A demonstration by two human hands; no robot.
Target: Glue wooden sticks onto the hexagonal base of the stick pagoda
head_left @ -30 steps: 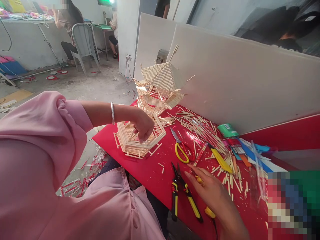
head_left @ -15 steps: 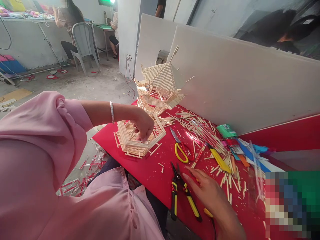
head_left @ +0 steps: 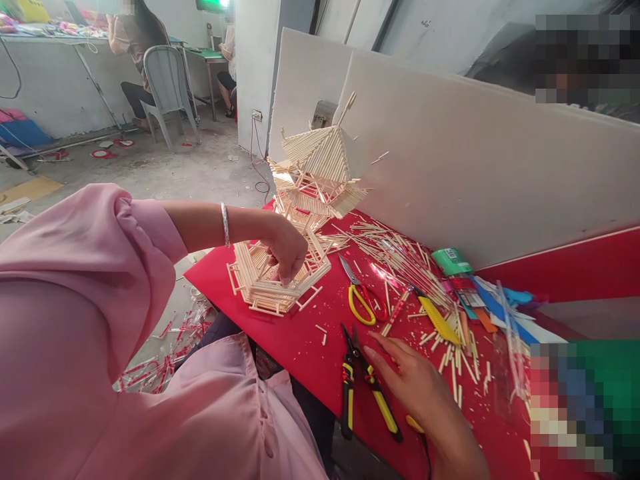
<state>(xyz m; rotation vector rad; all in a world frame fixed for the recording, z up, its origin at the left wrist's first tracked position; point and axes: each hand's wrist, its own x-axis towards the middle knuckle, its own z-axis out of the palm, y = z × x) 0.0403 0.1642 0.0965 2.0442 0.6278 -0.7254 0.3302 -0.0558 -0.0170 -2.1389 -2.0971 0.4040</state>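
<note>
My left hand [head_left: 287,250] reaches down over a many-sided frame of pale wooden sticks [head_left: 273,297]. Its fingers are curled together, with the tips pressed at the inside of the near rim; a small piece between them could be hidden. Low on the right, my right hand [head_left: 417,377] is closed around a yellow corded glue gun [head_left: 415,424], mostly covered by the palm. Just left of that hand lie black-and-yellow pliers [head_left: 373,383], jaws apart. Behind the frame stands a tiered stick pagoda [head_left: 320,160] with a sloping roof.
Scissors [head_left: 363,297] and a yellow utility knife [head_left: 440,320] lie on the red table [head_left: 295,347]. Loose sticks [head_left: 400,257] spread beyond them, beside a green roll [head_left: 451,261]. White panels [head_left: 450,160] rise behind. A grey chair [head_left: 167,80] and seated people are farther back.
Almost nothing differs. Both hands keep their places, and the view has shifted very slightly.
</note>
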